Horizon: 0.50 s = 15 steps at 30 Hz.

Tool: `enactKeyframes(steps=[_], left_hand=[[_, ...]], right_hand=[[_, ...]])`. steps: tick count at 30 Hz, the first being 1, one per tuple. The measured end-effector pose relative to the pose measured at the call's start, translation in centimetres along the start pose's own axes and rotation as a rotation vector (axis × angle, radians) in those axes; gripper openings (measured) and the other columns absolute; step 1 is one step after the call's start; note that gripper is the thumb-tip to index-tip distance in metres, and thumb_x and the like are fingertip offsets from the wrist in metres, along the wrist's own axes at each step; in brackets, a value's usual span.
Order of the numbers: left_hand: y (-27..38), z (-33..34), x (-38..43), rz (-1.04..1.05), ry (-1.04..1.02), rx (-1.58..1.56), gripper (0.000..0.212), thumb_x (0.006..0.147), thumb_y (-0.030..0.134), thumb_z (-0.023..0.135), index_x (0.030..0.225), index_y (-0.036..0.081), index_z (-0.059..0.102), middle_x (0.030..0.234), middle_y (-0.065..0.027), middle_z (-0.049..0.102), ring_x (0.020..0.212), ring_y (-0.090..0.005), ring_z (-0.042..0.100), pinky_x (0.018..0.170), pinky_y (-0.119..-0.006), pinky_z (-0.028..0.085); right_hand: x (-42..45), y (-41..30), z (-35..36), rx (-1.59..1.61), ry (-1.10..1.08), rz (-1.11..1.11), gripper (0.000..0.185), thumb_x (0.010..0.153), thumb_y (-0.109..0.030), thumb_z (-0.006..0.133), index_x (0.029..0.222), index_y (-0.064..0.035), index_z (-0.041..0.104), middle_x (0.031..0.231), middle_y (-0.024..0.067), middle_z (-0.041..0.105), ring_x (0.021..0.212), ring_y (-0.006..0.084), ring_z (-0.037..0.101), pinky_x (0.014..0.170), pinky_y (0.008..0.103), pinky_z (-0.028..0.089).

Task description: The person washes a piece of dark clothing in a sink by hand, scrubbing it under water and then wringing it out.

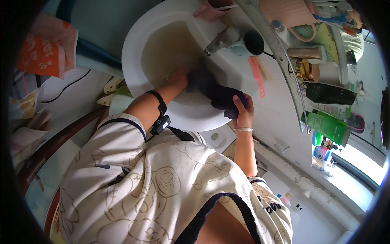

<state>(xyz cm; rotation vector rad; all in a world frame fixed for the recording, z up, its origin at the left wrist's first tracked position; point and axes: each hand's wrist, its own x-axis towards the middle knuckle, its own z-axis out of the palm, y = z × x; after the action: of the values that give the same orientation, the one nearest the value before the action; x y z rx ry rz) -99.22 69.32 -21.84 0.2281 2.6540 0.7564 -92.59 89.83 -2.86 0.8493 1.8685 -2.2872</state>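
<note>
A dark, wet cloth (210, 85) hangs partly in the cloudy water (167, 45) of a white washbasin (134, 36). At the basin's near right rim, my right hand (243, 106) is shut on the bunched end of the cloth, thumb on top; a silvery bangle circles that wrist. My left hand (180, 78) reaches into the water against the cloth's other end. Its fingers are hidden by water and fabric, so their grip cannot be made out. A black strap with a small box is on the left forearm. The metal faucet (224, 39) stands just beyond the cloth.
A pink cup (213, 10), a dark-mouthed mug (253, 42) and a pink comb (257, 76) lie around the basin's back and right side. A glass shelf (292, 100) at right holds bottles and a green tube (327, 126). An orange-and-pink towel (45, 52) hangs at left.
</note>
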Motion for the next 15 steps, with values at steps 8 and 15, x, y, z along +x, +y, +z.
enactKeyframes(steps=[8, 15], left_hand=[[0.2, -1.3, -1.2, 0.242, 0.183, -0.044, 0.042, 0.08, 0.008, 0.043, 0.122, 0.009, 0.045, 0.123, -0.0171, 0.045, 0.114, -0.0344, 0.04, 0.096, -0.043, 0.033], [0.0, -1.1, 1.2, 0.066, 0.033, 0.044, 0.032, 0.082, 0.01, 0.038, 0.109, 0.001, 0.052, 0.116, -0.0183, 0.05, 0.11, -0.0332, 0.045, 0.093, -0.041, 0.037]], right_hand=[[-0.4, 0.1, 0.7, 0.005, 0.029, -0.024, 0.03, 0.072, -0.007, 0.069, 0.095, -0.0039, 0.049, 0.081, 0.0036, 0.057, 0.066, 0.0121, 0.056, 0.053, 0.0231, 0.047], [-0.3, 0.7, 1.0, -0.028, 0.015, -0.035, 0.03, 0.072, -0.007, 0.07, 0.094, -0.0037, 0.049, 0.082, 0.0039, 0.057, 0.066, 0.0123, 0.056, 0.053, 0.0236, 0.048]])
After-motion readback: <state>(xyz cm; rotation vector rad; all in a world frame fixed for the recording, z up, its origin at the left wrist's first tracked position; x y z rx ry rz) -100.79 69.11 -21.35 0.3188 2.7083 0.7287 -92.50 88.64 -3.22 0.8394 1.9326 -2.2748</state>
